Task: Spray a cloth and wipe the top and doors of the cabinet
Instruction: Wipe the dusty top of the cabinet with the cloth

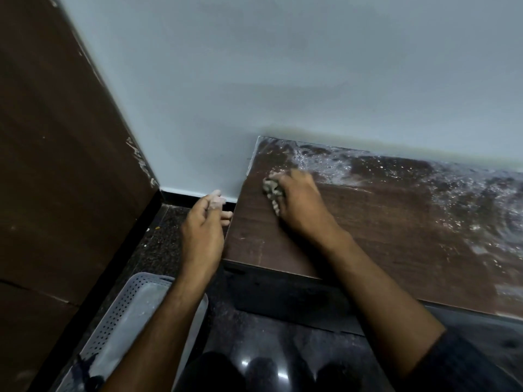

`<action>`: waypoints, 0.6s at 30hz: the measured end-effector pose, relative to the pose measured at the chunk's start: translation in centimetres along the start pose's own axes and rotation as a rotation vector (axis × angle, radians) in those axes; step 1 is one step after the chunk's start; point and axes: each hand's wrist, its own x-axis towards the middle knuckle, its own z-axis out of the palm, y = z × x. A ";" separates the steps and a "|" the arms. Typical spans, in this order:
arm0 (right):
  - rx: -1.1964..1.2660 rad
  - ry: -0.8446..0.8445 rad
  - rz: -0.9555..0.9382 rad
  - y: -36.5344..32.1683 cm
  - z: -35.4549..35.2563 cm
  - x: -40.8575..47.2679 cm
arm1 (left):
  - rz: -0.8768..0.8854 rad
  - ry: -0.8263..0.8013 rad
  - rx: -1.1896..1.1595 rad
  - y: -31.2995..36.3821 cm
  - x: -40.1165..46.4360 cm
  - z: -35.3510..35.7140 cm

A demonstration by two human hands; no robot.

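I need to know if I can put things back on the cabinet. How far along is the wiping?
Not yet. The near-left part of the cabinet top looks wiped. The right hand presses a crumpled cloth near the back-left corner. White dust covers the back and right; the doors are out of view.

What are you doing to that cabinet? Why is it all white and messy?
A person is cleaning the cabinet top. The right hand grips a crumpled cloth pressed on the top near its left edge. The left hand hangs beside the cabinet, holding nothing. White grime covers the back and right side; the near part looks cleaner.
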 end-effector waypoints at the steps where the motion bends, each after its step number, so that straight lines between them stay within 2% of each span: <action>1: -0.033 0.009 0.035 -0.2 0.0 0.7 | -0.007 -0.012 -0.005 -0.1 -0.1 0.0; 5: 0.017 -0.036 -0.118 -3.4 1.2 -1.7 | -0.046 0.025 -0.032 0.1 0.3 0.4; 8: 0.060 -0.113 -0.255 -2.3 0.6 -6.4 | -0.053 0.028 -0.053 0.0 1.0 0.2; 10: 0.092 -0.092 -0.216 0.0 -0.8 -7.9 | -0.049 0.013 -0.071 0.0 1.1 -0.1; 13: 0.055 0.016 -0.021 3.0 -2.1 -6.7 | -0.045 0.016 -0.075 0.2 0.6 -0.3; 15: -0.025 0.055 0.060 2.1 -1.3 -4.7 | -0.045 0.040 -0.043 0.4 0.3 -0.1; 18: -0.022 0.020 -0.014 -3.0 1.2 -4.0 | -0.053 0.062 -0.008 1.0 0.2 0.2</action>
